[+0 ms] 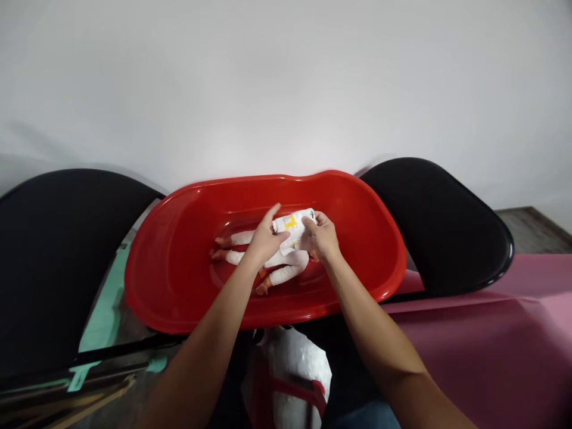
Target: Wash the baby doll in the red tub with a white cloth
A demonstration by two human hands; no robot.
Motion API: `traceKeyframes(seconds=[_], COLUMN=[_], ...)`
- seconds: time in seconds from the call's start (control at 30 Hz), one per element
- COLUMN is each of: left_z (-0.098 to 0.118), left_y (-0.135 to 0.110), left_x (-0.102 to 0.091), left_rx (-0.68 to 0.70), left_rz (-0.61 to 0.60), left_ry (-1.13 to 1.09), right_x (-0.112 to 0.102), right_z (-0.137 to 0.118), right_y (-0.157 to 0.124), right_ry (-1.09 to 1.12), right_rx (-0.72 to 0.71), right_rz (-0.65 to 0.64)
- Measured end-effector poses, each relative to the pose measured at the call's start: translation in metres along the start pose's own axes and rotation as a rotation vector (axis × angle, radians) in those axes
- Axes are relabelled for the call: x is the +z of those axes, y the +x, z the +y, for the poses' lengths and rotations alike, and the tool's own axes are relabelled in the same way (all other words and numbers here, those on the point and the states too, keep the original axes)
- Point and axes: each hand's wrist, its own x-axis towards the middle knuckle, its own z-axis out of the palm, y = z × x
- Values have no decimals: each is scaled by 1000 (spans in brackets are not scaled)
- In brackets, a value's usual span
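A small white cloth with a yellow animal print is stretched between my hands, over the middle of a red baby bathtub. My left hand pinches the cloth's left side, thumb on top. At its right end, my right hand grips it between thumb and fingers. Beneath them a baby doll in white clothes lies in the tub, its bare feet toward the left. The cloth and my hands hide the doll's head and part of its upper body.
Black seat-like panels flank the tub, a left panel and a right panel. A pale wall stands behind. Pink sheeting covers the lower right, and a mint-green strip lies at the left.
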Motion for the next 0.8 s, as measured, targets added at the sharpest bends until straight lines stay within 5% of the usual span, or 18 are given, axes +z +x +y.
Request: traceKeyframes(seconds=[0.07,0.3,0.4,0.63,0.8], left_z=[-1,8,7,5,13], left_y=[-2,-3,-4,-6,-5], left_x=[0,-11,-20,-31,-30], left_rx=[34,211,233,302,197], left_rz=[-26,230,272,342,176], left_ry=[174,670,768,803,534], right_x=[-1,-4,-1,3,4], right_z=[0,-2,0,9,6], right_y=[-2,-6,-8,-5,-3], right_ry=[6,-18,-89,-141,26], right_rx=[12,-5,-44,-108,-85], right_rz=[-16,-215,-185,-100,-186])
